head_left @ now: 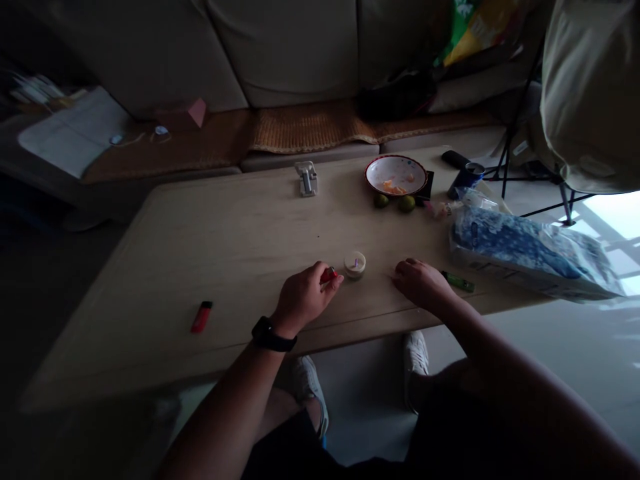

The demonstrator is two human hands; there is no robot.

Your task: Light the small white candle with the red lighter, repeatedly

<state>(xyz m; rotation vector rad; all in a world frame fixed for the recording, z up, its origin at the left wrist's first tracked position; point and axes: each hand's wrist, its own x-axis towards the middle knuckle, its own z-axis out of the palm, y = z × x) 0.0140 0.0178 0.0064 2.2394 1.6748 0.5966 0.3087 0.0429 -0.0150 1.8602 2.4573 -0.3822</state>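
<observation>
My left hand (306, 300), with a dark watch on its wrist, is closed around a red lighter (329, 275). The lighter's metal top points toward a small round white cup (355, 269), which has a thin purple stick (356, 263) in its middle and looks like a candle. To the right of the cup, my right hand (420, 283) rests low on the table with its fingers curled in; whether anything is inside them is hidden. A green lighter (459, 281) lies just right of that wrist. Farther left lies another red lighter (201, 317).
On the wooden table (225, 233) stand a small grey-white holder (307, 179) and a plate (373, 175) with orange peel. Two green fruits (407, 204), a blue can (467, 179) and a plastic-wrapped blue pack (530, 247) are at the right. A sofa (300, 53) runs behind.
</observation>
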